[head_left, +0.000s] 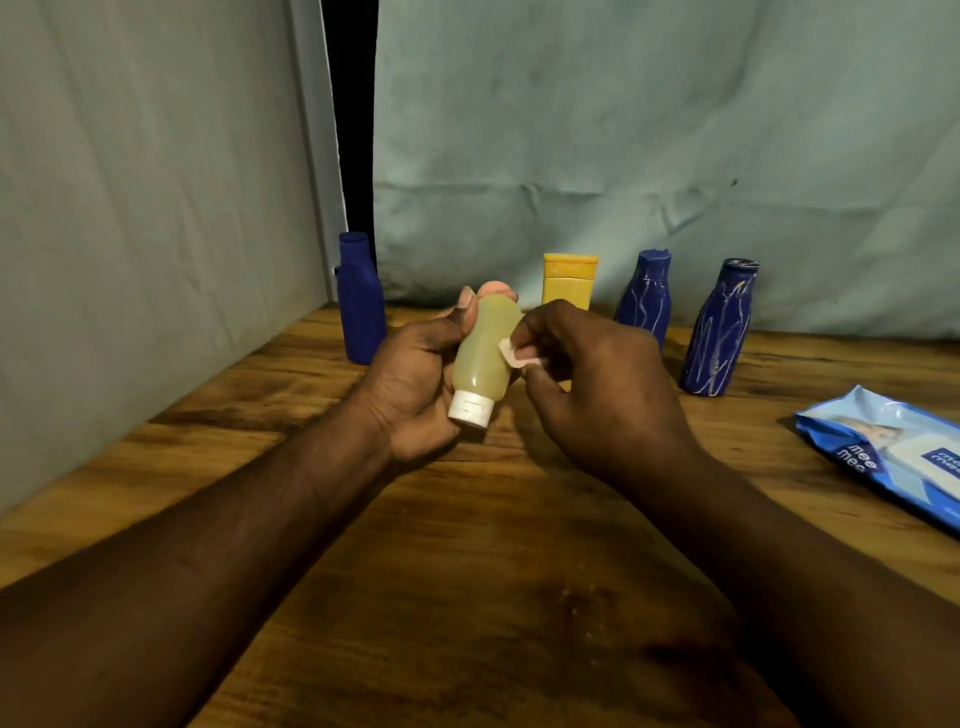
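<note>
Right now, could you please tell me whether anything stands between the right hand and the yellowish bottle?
Only the small pale scrap that the right hand pinches. It sits at the side of the yellowish bottle, which the left hand grips. Nothing else visible stands between them.

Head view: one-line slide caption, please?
Left hand grips a translucent yellow plastic bottle, white cap toward the camera, while right hand pinches a small pale scrap against it.
</note>
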